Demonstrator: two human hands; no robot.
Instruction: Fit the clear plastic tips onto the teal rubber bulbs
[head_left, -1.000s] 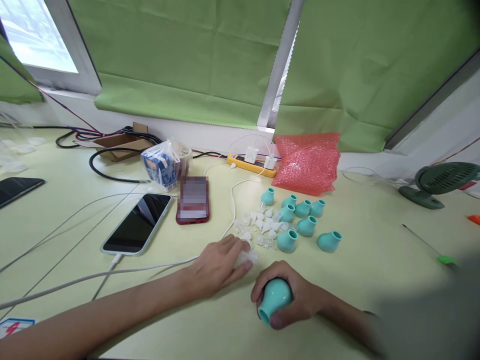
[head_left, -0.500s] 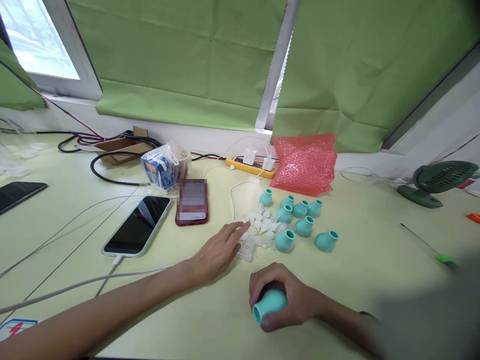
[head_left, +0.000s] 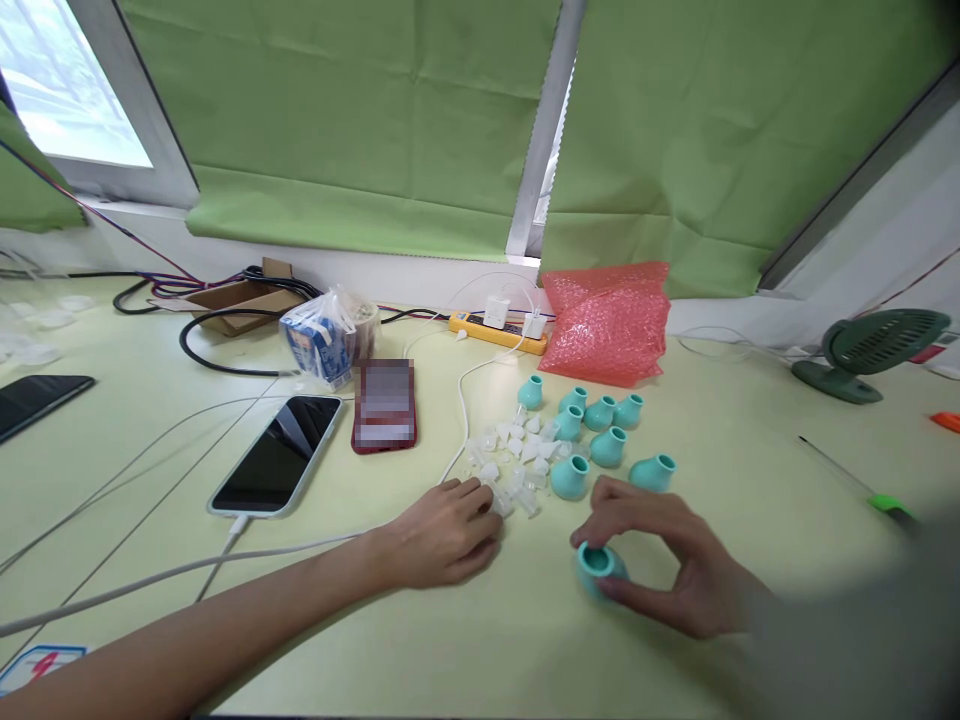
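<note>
My right hand (head_left: 660, 560) grips a teal bulb-shaped piece (head_left: 601, 570) between thumb and fingers. The bulb is roughly upright low over the table or on it, its round opening facing up towards me. My left hand (head_left: 454, 535) lies on the table, fingers curled and drawn together at the near edge of a pile of small clear and white plastic pieces (head_left: 517, 450). What its fingertips hold, if anything, is hidden. Several more teal bulbs (head_left: 570, 478) stand behind and right of the pile, openings up; the nearest right-hand bulb (head_left: 652, 472) is just beyond my right hand.
Left of the pile lie a red-cased phone (head_left: 384, 405), a white-cased phone (head_left: 277, 455) and its charging cable (head_left: 236, 535). Behind are a yellow power strip (head_left: 465, 325), a pink bubble-wrap bag (head_left: 606, 325) and a bagged blue box (head_left: 322, 340). A green fan (head_left: 870, 350) and a green-handled tool (head_left: 889, 503) are right.
My right hand has moved right and away from me, turning the bulb from lying sideways to opening up. My left hand has drawn back slightly from the clear pieces, its fingers curling in.
</note>
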